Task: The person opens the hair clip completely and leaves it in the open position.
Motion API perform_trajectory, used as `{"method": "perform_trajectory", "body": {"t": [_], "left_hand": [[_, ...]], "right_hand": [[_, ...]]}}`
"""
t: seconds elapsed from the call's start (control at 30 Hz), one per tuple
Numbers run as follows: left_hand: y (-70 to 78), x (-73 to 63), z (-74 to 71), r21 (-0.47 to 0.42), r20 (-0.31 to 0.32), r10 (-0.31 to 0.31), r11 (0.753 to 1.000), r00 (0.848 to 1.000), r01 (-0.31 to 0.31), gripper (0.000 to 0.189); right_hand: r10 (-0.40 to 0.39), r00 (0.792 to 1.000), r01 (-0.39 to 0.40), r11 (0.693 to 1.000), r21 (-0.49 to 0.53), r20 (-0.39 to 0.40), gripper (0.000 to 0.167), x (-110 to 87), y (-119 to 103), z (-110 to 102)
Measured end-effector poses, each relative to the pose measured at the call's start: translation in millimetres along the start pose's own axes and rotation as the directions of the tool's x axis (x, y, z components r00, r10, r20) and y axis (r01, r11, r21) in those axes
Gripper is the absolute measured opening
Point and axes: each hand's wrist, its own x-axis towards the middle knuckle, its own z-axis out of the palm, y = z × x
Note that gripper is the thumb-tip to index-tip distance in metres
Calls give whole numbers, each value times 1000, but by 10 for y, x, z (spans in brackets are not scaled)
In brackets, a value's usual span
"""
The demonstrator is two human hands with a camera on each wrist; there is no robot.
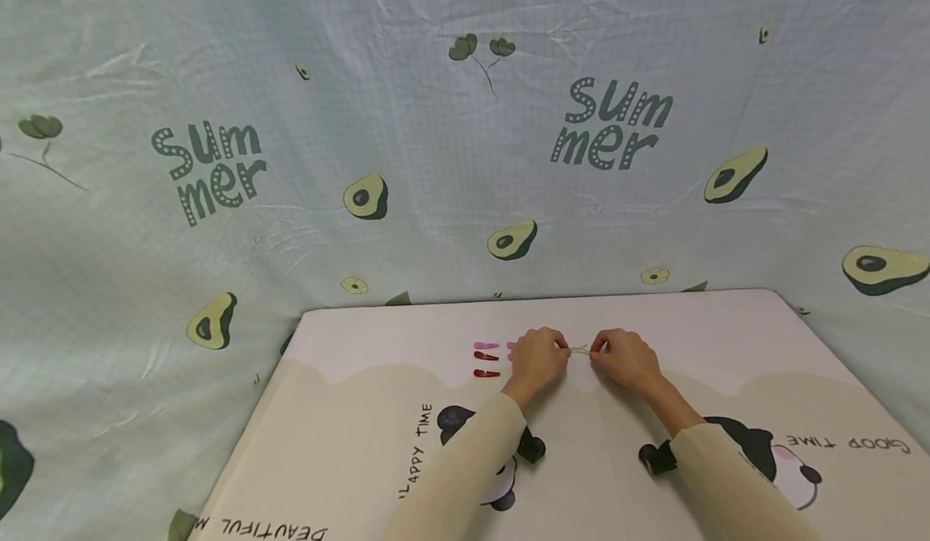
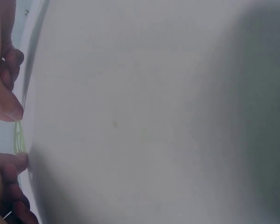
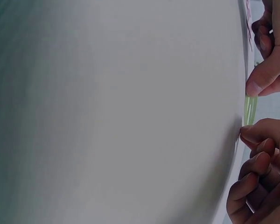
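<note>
Curtain (image 1: 429,121): since it is hung across the upper frame, a plain backing is given, probably so that nothing behind is shown.
Table (image 1: 341,428): the lower half is filled; its pale upper band seems chosen because small things are easily picked out there.
Sleeves (image 1: 465,476): both are angled in from the lower edge, so that one spot right of centre can be reached from two sides.
Left hand (image 1: 539,357): one end of the green clip (image 1: 579,350) is pinched between thumb and forefinger, the other fingers being curled in, likely out of the way.
Right hand (image 1: 626,357): the opposite end is pinched in the same manner, presumably so that the clip is steadied from both sides.
Red clips (image 1: 487,373): two are laid one below the other, left of the hands, apparently in a column.
Pink clips (image 1: 486,345): one is set above the red pair; more are partly covered by the left hand.
Green clip: it is stretched level between the fingertips; contact with the tabletop cannot be told.
</note>
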Motion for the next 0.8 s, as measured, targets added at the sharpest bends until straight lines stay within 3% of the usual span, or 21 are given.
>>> {"method": "perform_trajectory", "body": {"t": [0.47, 0.8], "left_hand": [[-28, -17, -5, 7, 21, -30, 1000, 999, 30, 12], [-59, -4, -75, 22, -12, -13, 1000, 1000, 13, 13]], "right_hand": [[-22, 999, 22, 1000, -1, 24, 11, 32, 19, 28], [-52, 999, 52, 999, 9, 11, 16, 28, 0, -66]]}}
